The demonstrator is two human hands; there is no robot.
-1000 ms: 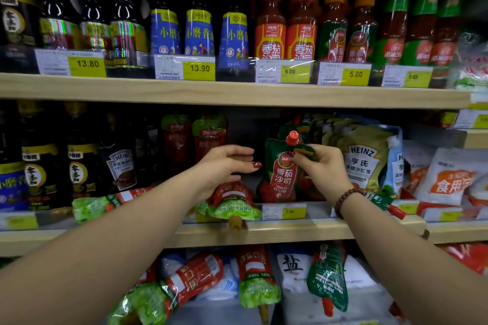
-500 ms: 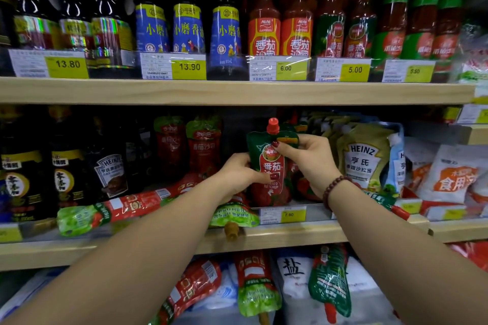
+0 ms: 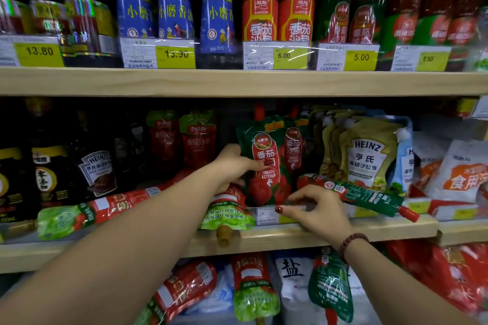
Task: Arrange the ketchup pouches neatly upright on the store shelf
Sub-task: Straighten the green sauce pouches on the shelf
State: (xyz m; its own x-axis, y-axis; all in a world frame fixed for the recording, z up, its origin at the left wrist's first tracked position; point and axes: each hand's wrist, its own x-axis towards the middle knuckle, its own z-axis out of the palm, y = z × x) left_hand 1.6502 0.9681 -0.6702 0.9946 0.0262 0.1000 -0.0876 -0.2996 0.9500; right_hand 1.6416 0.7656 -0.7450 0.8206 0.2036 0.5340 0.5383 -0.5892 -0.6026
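Observation:
A green-and-red ketchup pouch (image 3: 265,163) stands upright on the middle shelf (image 3: 290,235), a second one (image 3: 293,150) right behind it. My left hand (image 3: 232,163) grips the front pouch's left edge. My right hand (image 3: 317,208) hovers low at the shelf's front lip, fingers spread, holding nothing. A red-and-light-green pouch (image 3: 227,208) lies cap-down over the shelf edge under my left hand. Another such pouch (image 3: 89,214) lies flat to the left. A dark green pouch (image 3: 367,196) lies flat to the right.
Two red pouches (image 3: 184,137) stand further back on the left. Heinz dressing pouches (image 3: 367,155) crowd the right, dark sauce bottles (image 3: 50,169) the left. Bottles and price tags (image 3: 287,57) fill the top shelf. Several pouches (image 3: 254,287) hang over salt bags below.
My right hand let go of the upright pouch's top and dropped to the shelf's front edge. My left hand closed on the pouch's left side. The pouch now stands on the shelf.

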